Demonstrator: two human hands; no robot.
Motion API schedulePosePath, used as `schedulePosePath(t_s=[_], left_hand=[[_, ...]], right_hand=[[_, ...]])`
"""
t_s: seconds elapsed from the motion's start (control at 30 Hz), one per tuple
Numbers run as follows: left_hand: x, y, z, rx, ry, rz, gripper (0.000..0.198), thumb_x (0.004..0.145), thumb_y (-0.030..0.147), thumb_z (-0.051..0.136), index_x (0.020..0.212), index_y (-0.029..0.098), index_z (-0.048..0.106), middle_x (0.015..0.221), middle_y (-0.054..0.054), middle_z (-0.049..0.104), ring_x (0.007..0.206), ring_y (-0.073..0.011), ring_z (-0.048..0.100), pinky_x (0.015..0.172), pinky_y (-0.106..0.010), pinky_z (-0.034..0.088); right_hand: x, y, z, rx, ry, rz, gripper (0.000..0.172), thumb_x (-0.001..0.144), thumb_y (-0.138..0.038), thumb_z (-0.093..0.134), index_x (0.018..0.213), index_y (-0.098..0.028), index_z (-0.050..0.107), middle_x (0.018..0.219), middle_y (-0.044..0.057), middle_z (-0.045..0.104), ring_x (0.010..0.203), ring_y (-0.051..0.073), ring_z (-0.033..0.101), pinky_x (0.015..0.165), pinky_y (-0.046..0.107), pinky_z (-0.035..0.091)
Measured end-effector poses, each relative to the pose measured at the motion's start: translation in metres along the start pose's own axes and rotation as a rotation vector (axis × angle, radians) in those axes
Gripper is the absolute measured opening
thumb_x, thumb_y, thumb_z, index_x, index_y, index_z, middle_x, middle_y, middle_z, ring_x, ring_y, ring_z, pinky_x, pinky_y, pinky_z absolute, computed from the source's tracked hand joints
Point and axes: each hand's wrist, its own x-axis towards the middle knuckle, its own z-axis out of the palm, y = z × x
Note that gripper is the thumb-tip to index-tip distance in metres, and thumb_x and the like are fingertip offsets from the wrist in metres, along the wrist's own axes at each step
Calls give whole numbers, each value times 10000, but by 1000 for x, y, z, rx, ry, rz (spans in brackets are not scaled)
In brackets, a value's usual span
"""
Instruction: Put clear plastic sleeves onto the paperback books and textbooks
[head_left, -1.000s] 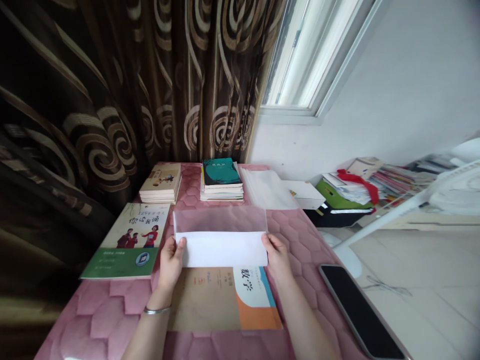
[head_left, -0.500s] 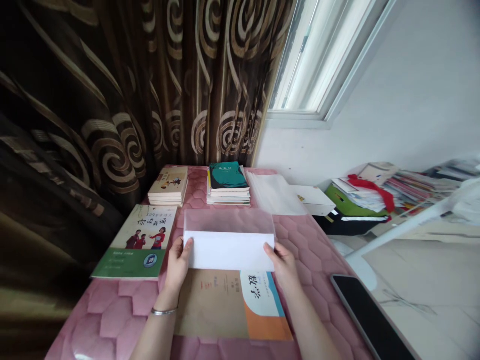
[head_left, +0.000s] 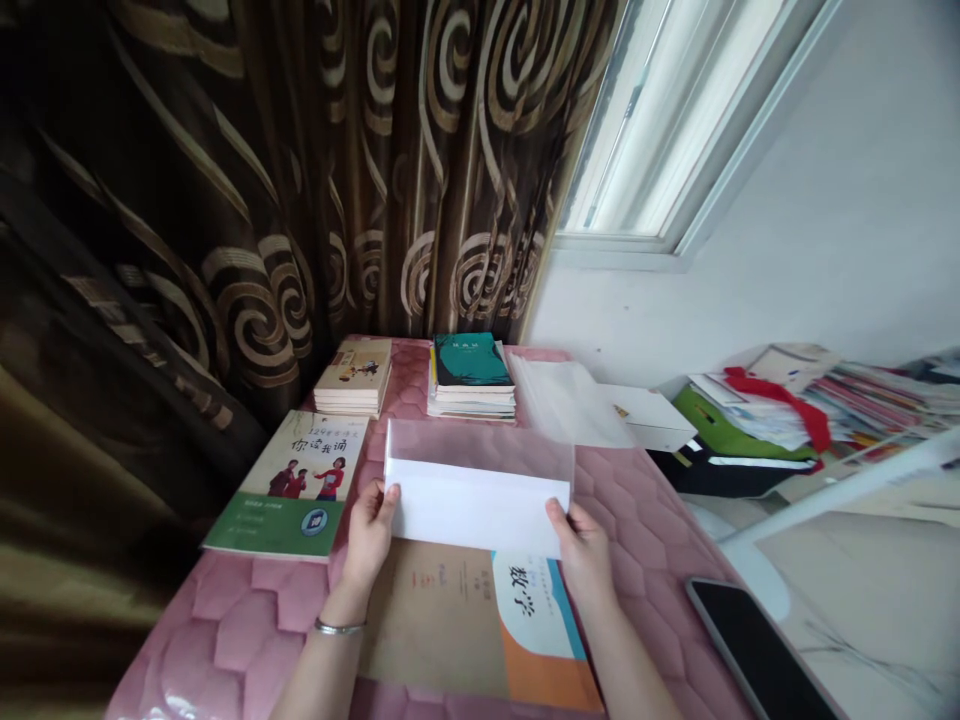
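Between my two hands stretches a clear plastic book cover with a white sheet along its lower part. My left hand pinches its left edge, thumb on top, a silver bangle on the wrist. The right edge is gripped by my right hand, also thumb on top. Below the cover lies a brown-and-orange maths textbook, its upper edge hidden behind the sheet. To the left of my left hand rests a green-and-white book with pictured figures.
A pink quilted table cover spreads underneath. Toward the back stand a stack of tan books, a teal-topped book stack and more plastic covers. A black phone lies at right. Beyond the table sits a green-and-black bag with papers.
The whole view has shifted a little, so things appear farther right. Both hands keep hold of the book cover, which now tilts slightly down to the right.
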Motion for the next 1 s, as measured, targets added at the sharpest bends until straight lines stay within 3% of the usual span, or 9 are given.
schedulePosePath(t_s=[0.2,0.33,0.63,0.87,1.0], left_hand=[[-1,4,1,-19,-60,-40,380,752,560,610,727,190,526,669,26,525,625,-125,468,592,-210,380],[1,-2,2,34,-28,-31,383,746,561,616,729,185,542,656,22,520,620,-129,465,586,-219,375],[-1,2,3,24,-4,-28,384,746,553,622,703,179,542,632,26,526,604,-126,480,566,-214,383],[-3,6,3,-36,9,-74,358,737,519,640,808,170,601,754,-13,623,702,-156,552,649,-228,434],[-3,7,2,-60,-5,-83,356,726,521,642,793,177,585,758,-12,626,701,-155,548,662,-228,438]], right_hand=[[-2,-6,3,15,2,-32,480,660,-611,690,839,-166,675,691,26,683,591,192,582,497,254,444],[-3,-1,2,147,-51,-47,413,684,-530,716,902,-182,673,754,21,694,666,194,611,565,255,468],[0,5,-1,75,-31,-50,414,674,-573,705,744,-169,653,600,-11,625,535,152,531,489,242,407],[-2,-1,0,138,-48,-48,415,686,-546,703,872,-178,663,716,17,665,623,188,573,556,264,446],[0,3,0,74,-42,-60,416,696,-566,679,755,-157,627,630,10,610,565,158,519,508,242,401]])
